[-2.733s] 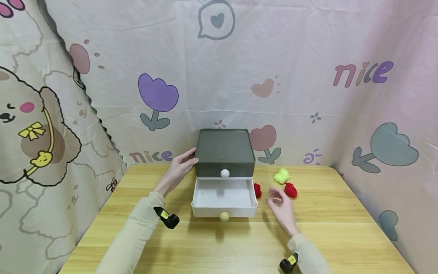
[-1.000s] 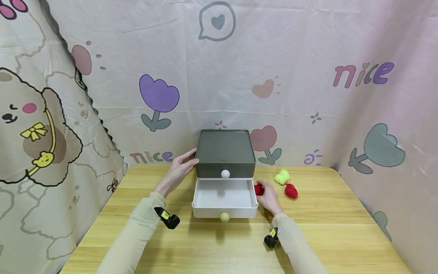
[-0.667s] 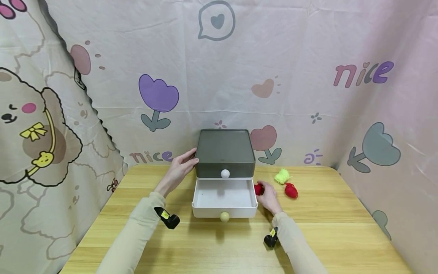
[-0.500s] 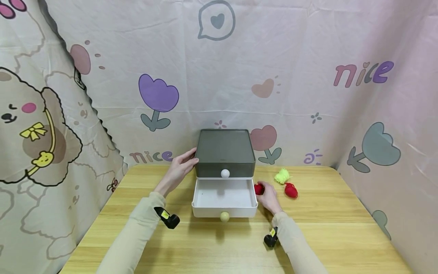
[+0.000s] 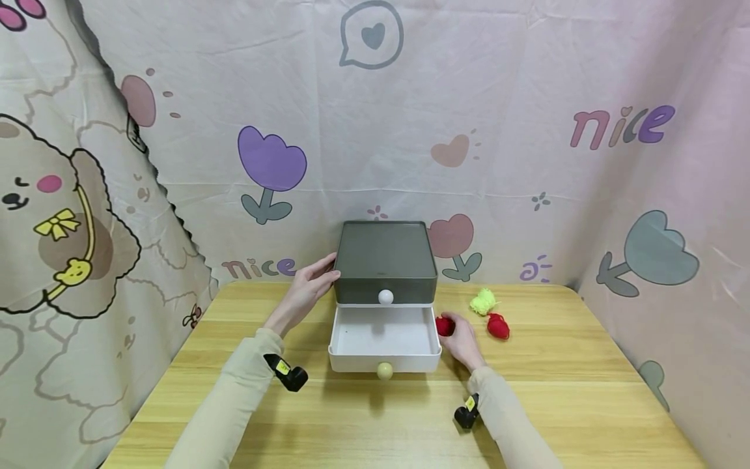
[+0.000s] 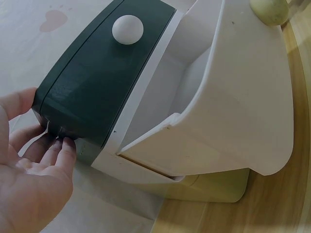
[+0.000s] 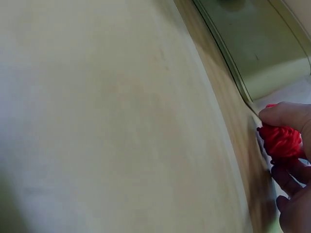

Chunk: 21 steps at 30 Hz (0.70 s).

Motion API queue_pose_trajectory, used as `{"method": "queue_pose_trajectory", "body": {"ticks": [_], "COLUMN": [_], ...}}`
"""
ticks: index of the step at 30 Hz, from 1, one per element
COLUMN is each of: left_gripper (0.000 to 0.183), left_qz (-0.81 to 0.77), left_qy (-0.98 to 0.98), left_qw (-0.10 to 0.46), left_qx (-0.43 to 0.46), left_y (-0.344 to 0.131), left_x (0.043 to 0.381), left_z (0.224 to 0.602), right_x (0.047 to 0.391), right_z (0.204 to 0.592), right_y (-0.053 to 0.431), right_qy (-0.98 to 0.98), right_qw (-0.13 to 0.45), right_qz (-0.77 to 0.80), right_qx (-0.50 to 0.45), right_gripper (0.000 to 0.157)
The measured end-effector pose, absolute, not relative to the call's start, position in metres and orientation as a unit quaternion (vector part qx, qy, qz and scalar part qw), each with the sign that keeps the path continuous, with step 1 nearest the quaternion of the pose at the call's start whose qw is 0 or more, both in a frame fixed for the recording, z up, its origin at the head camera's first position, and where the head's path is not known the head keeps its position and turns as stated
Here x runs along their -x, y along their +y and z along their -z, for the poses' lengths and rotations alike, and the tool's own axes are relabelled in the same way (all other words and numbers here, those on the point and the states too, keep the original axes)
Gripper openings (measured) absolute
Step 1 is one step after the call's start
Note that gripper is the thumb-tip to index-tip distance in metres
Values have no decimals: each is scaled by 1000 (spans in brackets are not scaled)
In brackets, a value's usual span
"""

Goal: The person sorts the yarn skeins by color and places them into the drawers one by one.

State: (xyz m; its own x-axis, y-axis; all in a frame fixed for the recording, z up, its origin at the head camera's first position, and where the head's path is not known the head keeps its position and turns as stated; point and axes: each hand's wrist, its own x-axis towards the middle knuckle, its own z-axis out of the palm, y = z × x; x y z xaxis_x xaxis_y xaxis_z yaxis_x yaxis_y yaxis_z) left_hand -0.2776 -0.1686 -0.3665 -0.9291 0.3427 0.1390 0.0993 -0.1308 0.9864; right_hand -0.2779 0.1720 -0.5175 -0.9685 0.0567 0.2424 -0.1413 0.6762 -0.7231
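Note:
A small drawer cabinet (image 5: 387, 251) with a dark grey-green top stands at the middle of the table, its white middle drawer (image 5: 357, 363) pulled out. My left hand (image 5: 305, 292) rests on the cabinet's left side; in the left wrist view the thumb is at the upper corner and the loosely bent fingers (image 6: 65, 155) touch the side wall. Right of the drawer, my right hand (image 5: 463, 340) pinches a red ball of yarn (image 5: 444, 326) between thumb and fingers. The right wrist view shows this yarn ball (image 7: 281, 141) under the thumb (image 7: 286, 115), close to the cabinet's base.
A yellow-green yarn ball (image 5: 483, 301) and another red yarn ball (image 5: 499, 326) lie on the wooden table (image 5: 562, 365) right of my right hand. The closed upper drawer has a white knob (image 5: 385, 297), the pulled-out one a yellowish knob (image 5: 384, 371). A printed curtain (image 5: 375, 150) hangs behind.
My right hand has moved left from beside the other red yarn ball and taken hold of the one near the drawer, which has shifted slightly right. The left hand stays put.

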Motion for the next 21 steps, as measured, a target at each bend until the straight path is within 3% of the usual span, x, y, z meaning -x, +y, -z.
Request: {"method": "queue_pose_trajectory", "body": {"ticks": [21], "left_gripper": [62], "left_qz": [-731], "left_qy": [656], "left_qw": [85], "left_qx": [-168], "left_y": [-169], "left_x": [278], "left_z": [366], "right_x": [254], "right_z": [485], "right_y": [178], "right_qy": [-878], "right_qw": [102], "right_qz": [-467], "right_qx": [-21], "right_gripper": [59]}}
